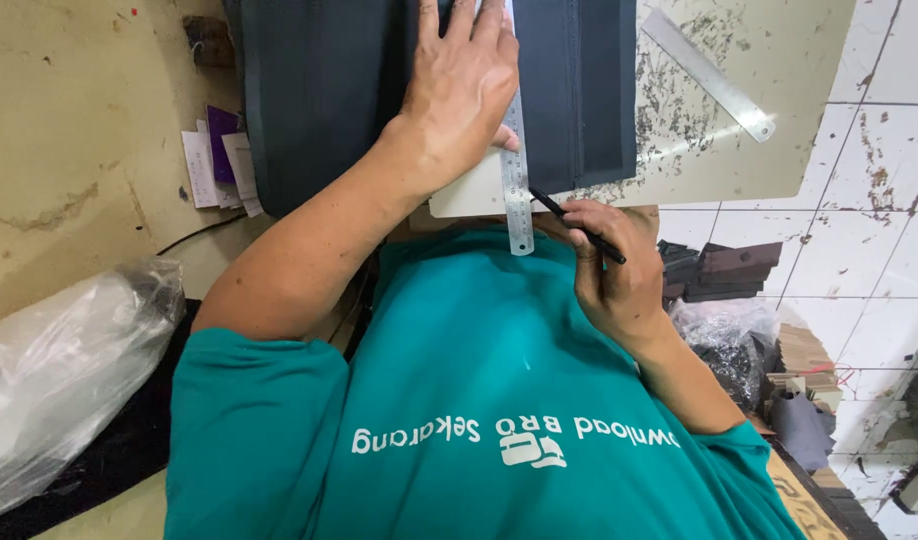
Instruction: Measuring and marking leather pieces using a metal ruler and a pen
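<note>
Steel ruler [516, 185], flat on dark fabric [329, 90]

A teal short-sleeved T-shirt [499, 400] with white printed lettering and a logo.

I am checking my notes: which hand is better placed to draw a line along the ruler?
The right hand: it holds the black pen beside the ruler, while the left hand presses the ruler flat.

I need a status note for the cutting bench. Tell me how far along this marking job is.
Done: the dark fabric lies flat on the board with the steel ruler set along it. In hand: the left hand presses the ruler, the right hand holds a black pen at its edge. No drawn line is visible on the fabric.
</note>
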